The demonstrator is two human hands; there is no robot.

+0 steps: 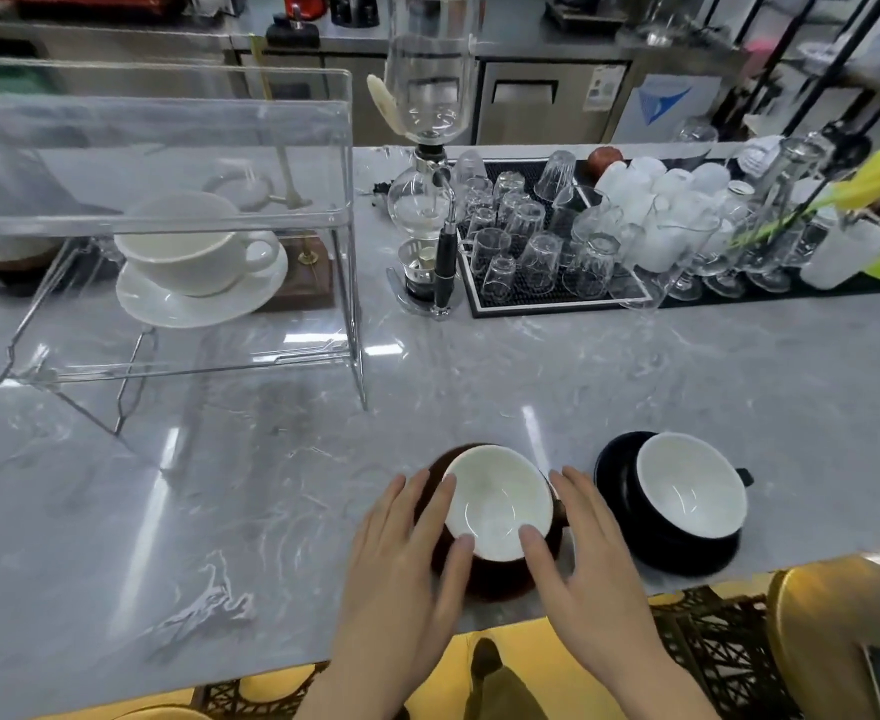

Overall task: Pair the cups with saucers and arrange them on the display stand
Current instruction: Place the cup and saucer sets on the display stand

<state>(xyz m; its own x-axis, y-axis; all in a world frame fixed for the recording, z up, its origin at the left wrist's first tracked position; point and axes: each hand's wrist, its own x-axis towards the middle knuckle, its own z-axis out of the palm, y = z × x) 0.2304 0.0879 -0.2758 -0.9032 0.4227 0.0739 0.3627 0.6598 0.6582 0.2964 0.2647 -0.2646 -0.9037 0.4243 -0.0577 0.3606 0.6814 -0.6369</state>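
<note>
While both hands flank it, a brown cup [500,504] with a white inside sits on its brown saucer [495,579] at the near edge of the grey marble worktop [531,366]. The left hand [406,553] lies against the cup's left side with its fingers straight and spread, the fingertips touching the rim and the saucer; I cannot tell whether it bears any weight. The right hand [583,543] mirrors it on the other side, fingers likewise straight, the thumb reaching over the near rim. Neither hand is curled round anything.

Just to the right, well clear of the fingers, a black cup [690,483] with a white inside stands on a black saucer [682,556], its handle pointing right.

Further back on the left stands the clear acrylic display stand [178,220] on thin metal legs. On its lower shelf a white cup [193,246] rests on a white saucer [198,298], handle to the right; the upper shelf holds nothing I can make out.

Behind the middle of the worktop a glass siphon coffee maker [427,148] rises upright, and beside it a black mat [484,298] carries many upturned clear glasses [536,236]. A yellow flower [879,179] leans in at the far right.
</note>
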